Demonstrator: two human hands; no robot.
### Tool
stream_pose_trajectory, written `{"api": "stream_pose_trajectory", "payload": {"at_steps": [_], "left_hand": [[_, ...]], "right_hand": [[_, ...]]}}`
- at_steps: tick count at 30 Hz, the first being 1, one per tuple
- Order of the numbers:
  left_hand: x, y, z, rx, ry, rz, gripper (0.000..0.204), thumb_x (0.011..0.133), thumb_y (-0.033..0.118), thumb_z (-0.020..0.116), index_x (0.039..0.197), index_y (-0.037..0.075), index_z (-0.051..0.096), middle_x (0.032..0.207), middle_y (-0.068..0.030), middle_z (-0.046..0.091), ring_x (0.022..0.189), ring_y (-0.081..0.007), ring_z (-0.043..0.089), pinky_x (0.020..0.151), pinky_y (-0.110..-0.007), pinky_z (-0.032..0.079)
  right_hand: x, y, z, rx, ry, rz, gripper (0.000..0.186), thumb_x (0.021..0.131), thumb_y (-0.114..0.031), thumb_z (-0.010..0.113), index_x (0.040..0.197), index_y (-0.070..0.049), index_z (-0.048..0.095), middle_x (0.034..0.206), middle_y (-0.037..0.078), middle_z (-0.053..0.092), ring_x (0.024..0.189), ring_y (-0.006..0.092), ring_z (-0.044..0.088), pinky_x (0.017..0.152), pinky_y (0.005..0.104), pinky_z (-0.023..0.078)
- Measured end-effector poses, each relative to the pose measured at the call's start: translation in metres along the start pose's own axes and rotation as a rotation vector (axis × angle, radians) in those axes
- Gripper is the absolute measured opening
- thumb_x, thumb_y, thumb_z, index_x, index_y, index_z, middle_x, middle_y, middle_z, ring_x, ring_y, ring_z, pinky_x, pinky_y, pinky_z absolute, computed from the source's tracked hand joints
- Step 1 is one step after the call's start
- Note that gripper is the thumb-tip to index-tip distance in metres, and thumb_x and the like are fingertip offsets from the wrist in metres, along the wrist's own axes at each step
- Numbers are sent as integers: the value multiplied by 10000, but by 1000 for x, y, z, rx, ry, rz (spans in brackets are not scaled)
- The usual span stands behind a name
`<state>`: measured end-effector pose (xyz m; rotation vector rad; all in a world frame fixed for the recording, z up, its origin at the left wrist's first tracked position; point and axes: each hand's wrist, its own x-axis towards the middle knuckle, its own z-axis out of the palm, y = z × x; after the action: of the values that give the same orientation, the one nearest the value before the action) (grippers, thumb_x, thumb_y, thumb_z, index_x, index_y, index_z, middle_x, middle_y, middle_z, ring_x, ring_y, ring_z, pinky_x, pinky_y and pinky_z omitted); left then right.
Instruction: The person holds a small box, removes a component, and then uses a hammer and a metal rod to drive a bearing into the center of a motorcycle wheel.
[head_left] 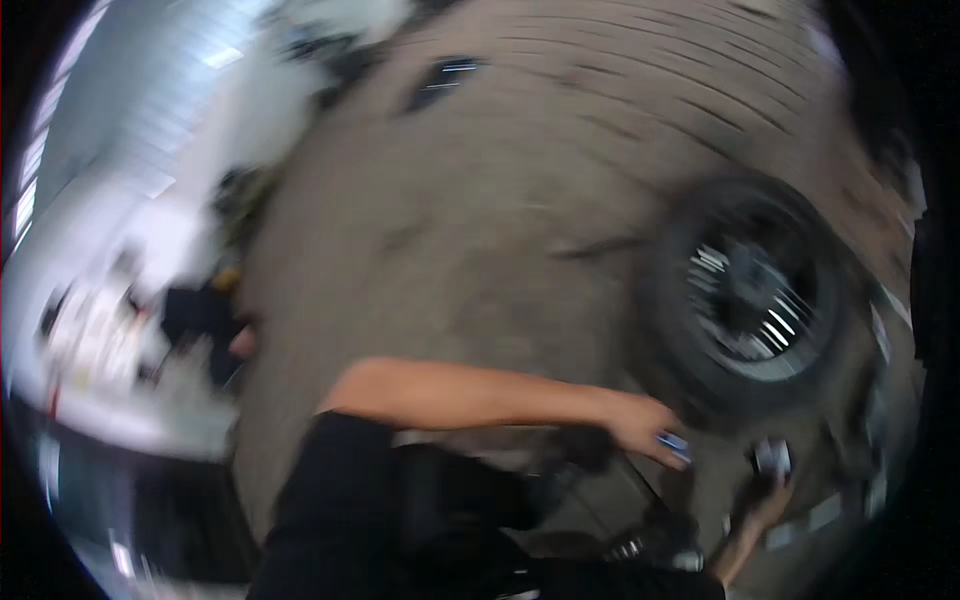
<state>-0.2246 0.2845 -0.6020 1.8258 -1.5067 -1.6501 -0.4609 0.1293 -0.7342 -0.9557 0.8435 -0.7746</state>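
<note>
Brown floor (450,270) fills centre, smeared by motion. Dark clothing (340,500) at lower left, cut by bottom edge. Wheel (755,282) at right, black tyre, silver rim; any lettering too blurred to read. Left hand (640,425), right of centre, lower half: fingers curled round blue thing (672,442), partly hiding it. Right hand (770,502), lower right: fingertips at pale, dark-edged thing (772,458); blur hides finger spread, cannot tell whether gripping.
</note>
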Motion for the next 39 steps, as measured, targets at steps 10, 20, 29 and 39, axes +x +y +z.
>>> {"api": "stream_pose_trajectory", "payload": {"at_steps": [10,20,29,39], "left_hand": [[149,5,84,548,-93,225,564,760,360,646,1165,17,456,1091,-207,498,1019,-363,494,875,-428,415],[184,8,135,-136,278,206,689,679,319,738,1247,61,447,1193,-174,491,1126,-298,463,951,-418,370],[184,28,117,-280,238,157,287,760,160,694,988,-2,629,877,-93,662,819,-132,604,752,-297,479],[183,26,113,-306,256,211,265,755,178,687,936,-8,637,817,-98,665,739,-111,605,686,-276,480]], "right_hand": [[-25,-51,-75,273,446,-4,120,897,-128,425,976,-43,455,805,88,567,681,179,573,567,334,512],[-62,-25,-87,-391,122,228,260,820,-99,616,1043,25,560,878,96,629,847,152,587,747,292,480],[-56,-22,-68,-550,76,110,201,791,-95,632,945,27,594,896,108,630,797,176,610,739,300,479],[-52,-21,-70,-875,13,-141,125,821,-91,552,864,24,526,755,172,566,695,314,564,644,378,442]]}}
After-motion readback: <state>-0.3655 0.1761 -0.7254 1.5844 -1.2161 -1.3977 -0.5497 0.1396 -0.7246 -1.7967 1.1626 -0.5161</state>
